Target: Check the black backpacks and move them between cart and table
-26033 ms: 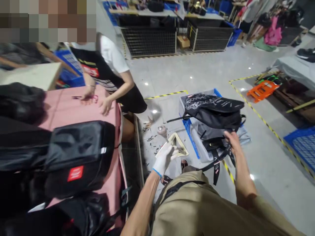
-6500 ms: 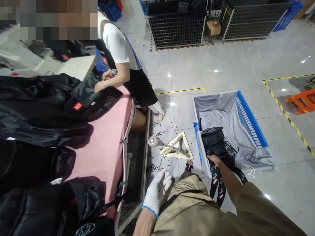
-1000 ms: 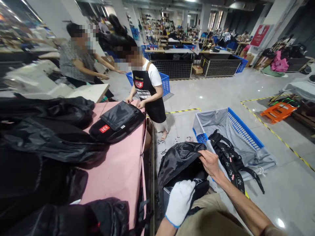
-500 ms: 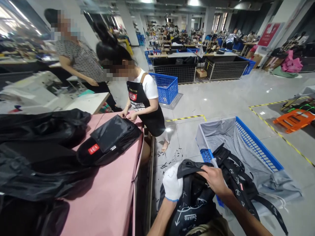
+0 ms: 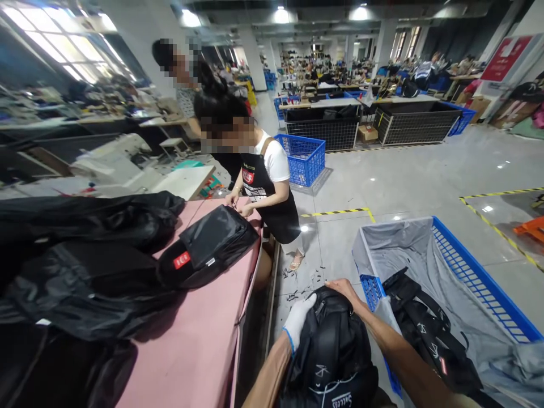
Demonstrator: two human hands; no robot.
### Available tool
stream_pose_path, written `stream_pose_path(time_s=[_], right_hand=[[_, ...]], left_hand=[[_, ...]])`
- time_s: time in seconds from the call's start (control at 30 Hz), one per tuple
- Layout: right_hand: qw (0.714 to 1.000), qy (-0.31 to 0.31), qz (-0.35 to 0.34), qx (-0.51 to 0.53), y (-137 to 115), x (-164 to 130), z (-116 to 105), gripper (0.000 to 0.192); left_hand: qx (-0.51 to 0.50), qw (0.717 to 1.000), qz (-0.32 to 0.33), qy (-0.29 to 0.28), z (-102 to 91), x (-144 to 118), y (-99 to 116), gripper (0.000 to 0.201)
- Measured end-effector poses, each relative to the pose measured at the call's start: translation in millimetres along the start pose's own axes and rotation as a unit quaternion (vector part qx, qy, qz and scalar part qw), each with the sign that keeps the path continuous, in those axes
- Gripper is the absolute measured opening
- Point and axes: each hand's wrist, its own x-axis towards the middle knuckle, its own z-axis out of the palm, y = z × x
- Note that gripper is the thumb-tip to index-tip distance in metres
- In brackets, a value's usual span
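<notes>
A black backpack (image 5: 334,340) with white line drawings and the word "Success" is held upright before me, its rounded top facing away. My left hand (image 5: 298,318), in a white glove with a blue cuff edge, is closed on the left side of the top. Bare, my right hand (image 5: 343,292) reaches over the far top edge and is closed on it; some of its fingertips are hidden behind the bag. Just to the right, another printed black backpack (image 5: 431,334) with straps lies in a blue crate (image 5: 480,277) lined with grey cloth.
On my left is a pink-topped table (image 5: 182,345) bearing several black bags (image 5: 97,283). At its far end a co-worker (image 5: 272,187) in an apron handles a black backpack (image 5: 212,243) with a red label. Black scraps (image 5: 293,296) litter the floor; a blue basket (image 5: 301,161) stands farther off.
The top flap of fabric that was stretched between my hands is now down, and the bag's top looks rounded. My right hand has moved left to the far edge. The view has shifted left.
</notes>
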Motion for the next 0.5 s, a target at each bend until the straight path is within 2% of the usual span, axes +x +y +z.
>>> stream_pose_path(time_s=[0.1, 0.17, 0.23, 0.3, 0.4, 0.5], right_hand=[[1.0, 0.006, -0.015, -0.005, 2.1, -6.9, -4.8, 0.073], [0.999, 0.032, -0.013, -0.012, 8.0, -14.9, -7.6, 0.073], [0.998, 0.066, 0.008, -0.022, 16.3, -23.5, -7.4, 0.073], [0.994, 0.098, 0.038, -0.031, 25.1, -31.9, -6.3, 0.074], [0.986, 0.146, 0.074, -0.021, 38.1, -50.2, -10.3, 0.075], [0.977, 0.185, 0.107, 0.016, 53.6, -85.4, -21.6, 0.081]], left_hand=[[0.008, 1.0, 0.006, -0.03, 4.7, -33.6, -9.4, 0.067], [0.115, 0.992, 0.051, -0.001, 7.0, -45.3, -18.6, 0.067], [0.243, 0.965, 0.083, 0.057, 7.9, -45.0, -27.0, 0.072], [0.315, 0.94, 0.097, 0.084, 7.5, -38.3, -32.4, 0.074], [0.336, 0.932, 0.116, 0.075, 5.3, -31.2, -35.3, 0.068], [0.362, 0.917, 0.146, 0.076, 5.5, -32.3, -36.9, 0.065]])
